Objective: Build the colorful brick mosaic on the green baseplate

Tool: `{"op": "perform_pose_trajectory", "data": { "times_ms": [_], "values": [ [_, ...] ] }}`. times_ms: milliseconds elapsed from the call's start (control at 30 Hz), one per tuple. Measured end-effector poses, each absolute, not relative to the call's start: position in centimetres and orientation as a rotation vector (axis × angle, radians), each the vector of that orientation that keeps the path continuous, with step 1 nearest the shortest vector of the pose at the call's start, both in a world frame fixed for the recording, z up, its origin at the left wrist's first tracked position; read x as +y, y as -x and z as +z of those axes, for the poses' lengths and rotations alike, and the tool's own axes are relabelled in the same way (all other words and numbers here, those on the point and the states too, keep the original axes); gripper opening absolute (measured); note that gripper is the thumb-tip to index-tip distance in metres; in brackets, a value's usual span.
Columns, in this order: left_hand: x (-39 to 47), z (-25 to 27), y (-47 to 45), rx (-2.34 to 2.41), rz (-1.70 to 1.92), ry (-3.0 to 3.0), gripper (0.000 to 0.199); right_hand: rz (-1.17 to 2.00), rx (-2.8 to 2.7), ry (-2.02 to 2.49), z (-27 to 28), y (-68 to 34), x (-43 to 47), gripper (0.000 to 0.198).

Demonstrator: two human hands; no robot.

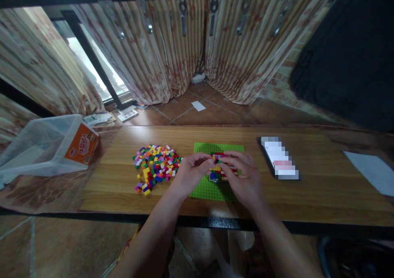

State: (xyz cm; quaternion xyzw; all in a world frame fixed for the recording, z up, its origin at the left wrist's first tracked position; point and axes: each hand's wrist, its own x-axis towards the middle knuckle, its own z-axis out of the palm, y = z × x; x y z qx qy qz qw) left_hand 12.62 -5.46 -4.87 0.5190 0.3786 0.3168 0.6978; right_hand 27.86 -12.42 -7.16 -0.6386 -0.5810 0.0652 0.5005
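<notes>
A green studded baseplate [203,189] lies on the wooden table, with a low block of multicoloured toy bricks [216,174] on it. My left hand [192,173] is at the block's left side, thumb and forefinger pinched together at its edge; whatever is between them is too small or hidden to name. Over the right part of the block bends my right hand [244,175], its thumb and fingers closed about the bricks and covering much of them. A loose pile of small coloured bricks [160,163] spreads on the table just left of my left hand.
To the right lies a phone [280,159] with a blurred screen. A clear plastic bin [49,142] with an orange label stands at the left. White paper [369,171] rests at the right end. The table's dark front edge [215,222] runs below my forearms.
</notes>
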Motion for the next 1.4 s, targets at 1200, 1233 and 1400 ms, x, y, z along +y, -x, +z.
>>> {"op": "perform_pose_trajectory", "data": {
  "times_ms": [1200, 1233, 1400],
  "values": [
    [-5.4, -5.7, -12.9, 1.084, 0.561, -1.839, 0.019, 0.757, -0.736, 1.582, -8.8, -29.2, -11.3, 0.033],
    [-5.4, -5.7, -12.9, 1.091, 0.56, -1.844, 0.018, 0.761, -0.73, 1.581, -8.7, -29.1, -11.3, 0.033],
    [-5.5, -6.3, -13.0, 1.108, 0.575, -1.849, 0.016, 0.772, -0.732, 1.565, -8.6, -29.0, -11.2, 0.034]
  ]
}}
